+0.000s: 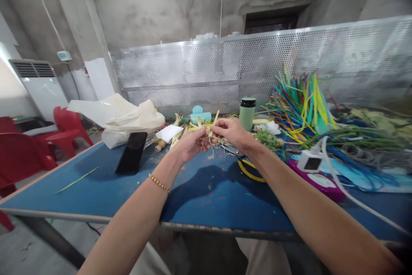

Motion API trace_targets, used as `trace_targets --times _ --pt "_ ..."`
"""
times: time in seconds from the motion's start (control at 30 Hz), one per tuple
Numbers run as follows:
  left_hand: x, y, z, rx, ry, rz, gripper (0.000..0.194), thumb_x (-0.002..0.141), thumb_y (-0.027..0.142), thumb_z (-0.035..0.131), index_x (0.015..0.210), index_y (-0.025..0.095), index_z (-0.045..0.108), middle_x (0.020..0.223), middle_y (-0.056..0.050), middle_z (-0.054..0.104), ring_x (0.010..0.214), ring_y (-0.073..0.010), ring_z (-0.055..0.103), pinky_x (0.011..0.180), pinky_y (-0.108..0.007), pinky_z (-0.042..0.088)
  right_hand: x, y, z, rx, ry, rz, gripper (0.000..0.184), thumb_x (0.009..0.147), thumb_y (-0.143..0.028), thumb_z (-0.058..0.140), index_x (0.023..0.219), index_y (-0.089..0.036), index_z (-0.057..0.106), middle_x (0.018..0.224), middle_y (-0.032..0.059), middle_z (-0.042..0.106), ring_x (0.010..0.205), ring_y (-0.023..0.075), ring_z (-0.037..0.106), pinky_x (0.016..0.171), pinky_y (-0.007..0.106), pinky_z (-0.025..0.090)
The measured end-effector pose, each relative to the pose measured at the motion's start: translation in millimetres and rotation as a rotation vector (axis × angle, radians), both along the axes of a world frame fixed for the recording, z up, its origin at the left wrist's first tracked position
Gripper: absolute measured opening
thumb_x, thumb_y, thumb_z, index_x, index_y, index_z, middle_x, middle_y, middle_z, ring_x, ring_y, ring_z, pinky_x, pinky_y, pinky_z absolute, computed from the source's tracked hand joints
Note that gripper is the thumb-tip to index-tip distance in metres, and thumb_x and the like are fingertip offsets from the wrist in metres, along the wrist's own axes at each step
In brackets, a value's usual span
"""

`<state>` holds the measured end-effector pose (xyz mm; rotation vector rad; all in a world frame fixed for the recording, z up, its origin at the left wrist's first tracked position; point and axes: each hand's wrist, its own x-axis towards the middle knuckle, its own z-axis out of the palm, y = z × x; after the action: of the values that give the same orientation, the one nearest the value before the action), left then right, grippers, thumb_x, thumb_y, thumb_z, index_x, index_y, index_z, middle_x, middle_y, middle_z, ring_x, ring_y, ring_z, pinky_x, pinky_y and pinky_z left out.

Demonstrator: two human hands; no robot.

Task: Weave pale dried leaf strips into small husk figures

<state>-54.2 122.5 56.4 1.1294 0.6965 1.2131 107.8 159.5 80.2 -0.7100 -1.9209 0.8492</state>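
Note:
Over the middle of the blue table, a small woven piece of pale straw-like strips [210, 134] is pinched between both hands, its loose ends poking up and hanging down. My left hand [190, 143] grips it from the left, fingers curled and partly hidden. My right hand [232, 132] holds it from the other side, thumb and forefinger together. Behind my right hand stands a green tumbler with a black lid [247, 114]. Yellow-handled scissors [251, 171] lie below my right wrist, partly covered by the forearm.
A black phone [131, 152] lies on the blue table [128, 197] at left, beside white plastic bags [128, 120]. At right are colourful strips [302, 107], green cords [347, 137], and a white charger [310, 160] on a magenta box [322, 180]. A perforated metal screen [193, 69] stands behind.

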Motion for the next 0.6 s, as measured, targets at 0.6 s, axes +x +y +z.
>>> trace_targets --times 0.6 --pt "6.6 0.9 -3.8 0.083 0.008 0.028 0.016 0.070 0.018 0.076 0.078 0.009 0.066 0.067 -0.007 0.066 0.049 -0.0072 0.051 0.048 -0.021 0.036 -4.4 9.8 -8.0 0.166 -0.026 -0.185 0.027 0.074 -0.039 0.061 0.060 -0.017 0.057 0.057 -0.0011 0.053 0.055 0.0112 0.043 0.051 0.025 0.032"
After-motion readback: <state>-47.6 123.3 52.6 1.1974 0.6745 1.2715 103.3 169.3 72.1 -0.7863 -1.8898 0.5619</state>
